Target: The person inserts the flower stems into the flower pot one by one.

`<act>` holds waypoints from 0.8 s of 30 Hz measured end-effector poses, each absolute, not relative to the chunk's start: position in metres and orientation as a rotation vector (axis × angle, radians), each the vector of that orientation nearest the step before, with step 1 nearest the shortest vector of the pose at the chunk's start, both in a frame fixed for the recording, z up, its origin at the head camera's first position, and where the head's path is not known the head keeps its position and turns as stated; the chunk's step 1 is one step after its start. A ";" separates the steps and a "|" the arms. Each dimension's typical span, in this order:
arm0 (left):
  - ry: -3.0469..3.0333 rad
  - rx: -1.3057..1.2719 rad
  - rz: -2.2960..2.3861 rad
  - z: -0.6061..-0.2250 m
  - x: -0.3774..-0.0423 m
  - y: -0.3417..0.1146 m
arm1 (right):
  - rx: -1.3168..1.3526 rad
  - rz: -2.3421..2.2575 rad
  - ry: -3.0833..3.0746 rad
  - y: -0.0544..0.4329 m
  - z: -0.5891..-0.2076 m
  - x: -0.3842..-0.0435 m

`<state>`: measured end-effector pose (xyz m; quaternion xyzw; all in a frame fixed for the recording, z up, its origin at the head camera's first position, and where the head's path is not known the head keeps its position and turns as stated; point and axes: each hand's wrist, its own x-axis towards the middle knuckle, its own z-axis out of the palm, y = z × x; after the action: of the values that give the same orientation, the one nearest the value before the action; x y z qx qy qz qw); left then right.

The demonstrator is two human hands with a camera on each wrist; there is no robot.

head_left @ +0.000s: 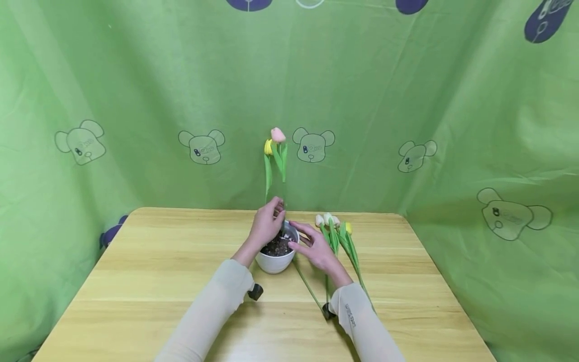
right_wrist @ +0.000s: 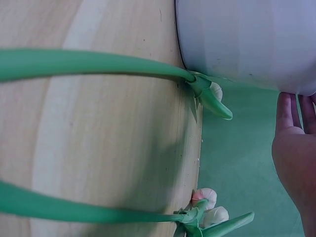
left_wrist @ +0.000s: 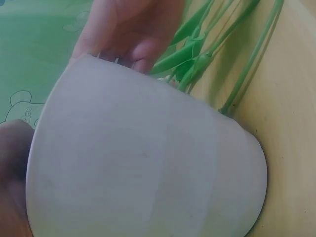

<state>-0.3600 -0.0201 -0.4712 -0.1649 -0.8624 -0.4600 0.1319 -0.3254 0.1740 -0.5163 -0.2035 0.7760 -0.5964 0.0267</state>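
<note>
Pink tulip [head_left: 278, 134] is held upright over the white pot [head_left: 275, 264] — stem apparently pinched in the left hand [head_left: 266, 225]; yellow tulip [head_left: 268, 147] just beside. Right hand [head_left: 316, 249] is rested on the pot's rim, fingers extended, not clamped. Stem is best gripped low and pushed straight into the soil [head_left: 277, 247] — pot braced meanwhile, so soil isn't spilled and blooms aren't knocked.

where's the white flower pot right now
In the head view, the white flower pot stands below centre on the wooden table, with the right hand at its right side and the lying white tulips further right.
</note>
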 end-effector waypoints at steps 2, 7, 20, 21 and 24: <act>-2.492 -0.483 -1.333 -0.471 -0.360 -0.021 | -0.632 -1.847 2.394 0.174 -0.517 -0.325; -2.427 -0.495 -1.369 -0.470 -0.360 -0.024 | -0.649 -1.858 2.388 0.173 -0.518 -0.325; -2.437 -0.554 -1.297 -0.470 -0.359 -0.026 | -0.648 -1.858 2.388 0.173 -0.517 -0.325; -2.444 -0.558 -1.297 -0.470 -0.359 -0.026 | -0.647 -1.859 2.389 0.173 -0.517 -0.325; -2.462 -0.564 -1.286 -0.472 -0.359 -0.024 | -0.647 -1.861 2.386 0.173 -0.516 -0.325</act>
<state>-0.3590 -0.0241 -0.4719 -0.1967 -0.8584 -0.4484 0.1531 -0.3247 0.1728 -0.5163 -0.2090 0.7709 -0.6012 0.0235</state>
